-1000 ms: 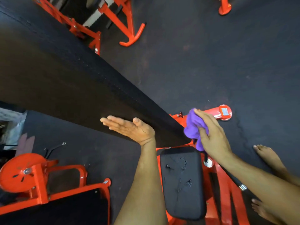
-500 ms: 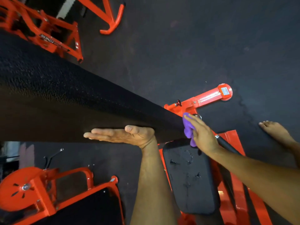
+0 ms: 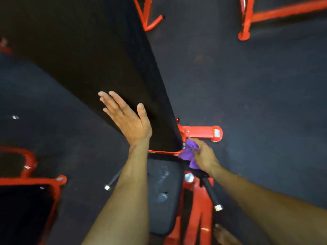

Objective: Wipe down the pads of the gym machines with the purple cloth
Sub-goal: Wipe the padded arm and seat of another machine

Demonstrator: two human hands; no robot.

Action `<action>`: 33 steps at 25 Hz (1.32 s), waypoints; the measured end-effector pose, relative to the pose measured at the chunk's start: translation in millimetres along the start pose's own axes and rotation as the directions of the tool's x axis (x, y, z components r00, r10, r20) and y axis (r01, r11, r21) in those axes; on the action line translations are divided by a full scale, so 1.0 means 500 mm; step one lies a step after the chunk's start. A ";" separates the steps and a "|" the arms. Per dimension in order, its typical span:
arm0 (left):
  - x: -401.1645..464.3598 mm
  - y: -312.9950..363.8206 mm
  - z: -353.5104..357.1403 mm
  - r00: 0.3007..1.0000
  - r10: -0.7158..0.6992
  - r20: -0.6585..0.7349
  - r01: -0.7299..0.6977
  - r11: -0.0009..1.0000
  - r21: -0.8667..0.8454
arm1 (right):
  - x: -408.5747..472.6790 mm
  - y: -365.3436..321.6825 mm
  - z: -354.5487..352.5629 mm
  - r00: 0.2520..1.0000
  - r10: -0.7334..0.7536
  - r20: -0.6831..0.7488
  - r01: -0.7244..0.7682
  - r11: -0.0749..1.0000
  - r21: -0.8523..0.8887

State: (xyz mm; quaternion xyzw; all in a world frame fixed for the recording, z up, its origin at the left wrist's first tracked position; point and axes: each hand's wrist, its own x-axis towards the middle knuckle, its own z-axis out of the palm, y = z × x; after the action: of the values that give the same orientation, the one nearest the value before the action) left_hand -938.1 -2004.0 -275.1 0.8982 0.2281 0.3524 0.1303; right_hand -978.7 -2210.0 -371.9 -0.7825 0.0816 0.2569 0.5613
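A long black back pad of an orange bench runs from the upper left down to the middle. My left hand lies flat against its near side, fingers straight. My right hand grips the bunched purple cloth at the pad's lower right corner, beside the orange frame. Below it sits the black seat pad, scuffed and with small tears.
The bench's orange frame arm sticks out to the right on the dark rubber floor. Two black handles flank the seat. Other orange machine frames stand at the top and lower left. My bare foot is at the bottom.
The view has swung, so the back pad now appears steeper. My right hand has carried the cloth down along the pad's lower corner. My left hand stays flat on the pad.
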 end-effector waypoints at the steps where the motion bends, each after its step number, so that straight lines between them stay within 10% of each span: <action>1: -0.056 -0.018 -0.011 0.999 -0.009 0.032 0.012 0.998 -0.068 | -0.013 0.006 -0.012 0.997 -0.023 -0.068 0.023 1.000 0.002; 9: -0.604 -0.316 0.061 0.712 -0.462 0.529 0.232 0.865 0.444 | 0.103 0.024 0.079 0.949 -0.303 -0.090 0.306 0.952 0.015; 19: -0.675 -0.359 0.085 0.830 -0.401 0.387 0.207 0.867 0.454 | 0.142 0.113 0.131 0.992 -0.026 0.120 0.064 0.945 -0.320; 24: -0.665 -0.345 0.089 0.857 -0.404 0.319 0.271 0.881 0.387 | -0.046 -0.099 0.010 0.840 0.017 0.543 0.423 0.607 -0.673; 28: -0.653 -0.352 0.087 0.864 -0.409 0.292 0.318 0.895 0.312 | -0.117 -0.200 -0.008 0.499 -0.038 0.866 0.866 0.047 -0.497; 33: -0.673 -0.355 0.094 0.873 -0.409 0.267 0.345 0.903 0.256 | -0.180 -0.314 0.046 0.208 -0.188 0.960 0.858 -0.436 -0.271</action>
State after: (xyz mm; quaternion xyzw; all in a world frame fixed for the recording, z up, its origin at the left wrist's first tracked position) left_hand -1180.2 -2023.3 -571.9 0.8890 0.4100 0.1478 0.1405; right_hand -997.4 -2147.2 -201.5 -0.6891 -0.7194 0.0581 -0.0647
